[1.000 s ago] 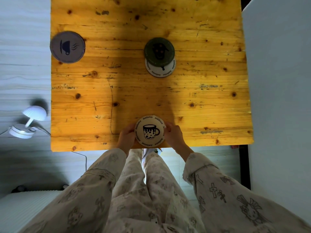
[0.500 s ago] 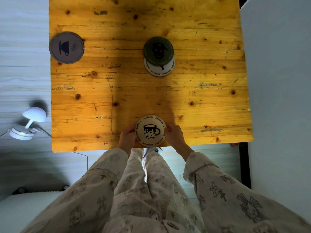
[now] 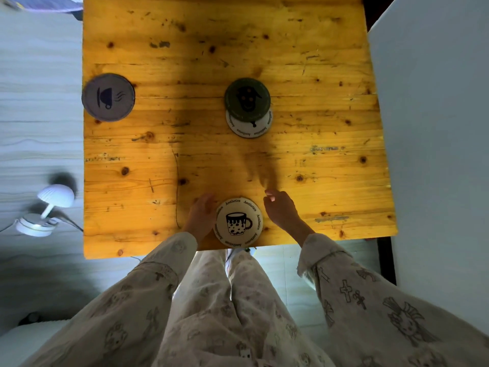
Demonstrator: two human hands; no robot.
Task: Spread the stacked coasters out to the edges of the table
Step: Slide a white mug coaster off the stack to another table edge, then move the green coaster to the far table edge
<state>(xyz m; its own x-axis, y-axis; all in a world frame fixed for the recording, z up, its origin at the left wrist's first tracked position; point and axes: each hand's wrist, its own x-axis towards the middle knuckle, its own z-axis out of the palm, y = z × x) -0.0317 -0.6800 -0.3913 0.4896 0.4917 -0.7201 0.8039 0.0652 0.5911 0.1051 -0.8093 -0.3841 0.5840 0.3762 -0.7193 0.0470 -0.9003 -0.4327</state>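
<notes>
step: seat mug coaster point(image 3: 238, 223) flat at bench point(image 3: 291, 62) near edge | left hand point(image 3: 200, 217) touches its rim, grip loose | right hand point(image 3: 281, 209) released, apart | next: green coaster point(image 3: 247, 98) overlapping white coaster point(image 3: 251, 127), mid-bench

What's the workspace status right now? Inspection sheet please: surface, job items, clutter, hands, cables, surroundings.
Surface: wooden table, knotty planks, scuffed, a shadow down the middle.
Job's things: mug coaster at the near edge; grey cup coaster at the left edge; dark green coaster mid-table, overlapping a white coaster beneath it.
Clutter: nothing seen on the table.
Grippers: left hand against the mug coaster's left rim; right hand just clear of its right rim, fingers loosely curled, holding nothing.
Cables: a cord runs from the lamp base along the floor.
Surroundings: white mushroom lamp on the floor at left; pale panel at right.
</notes>
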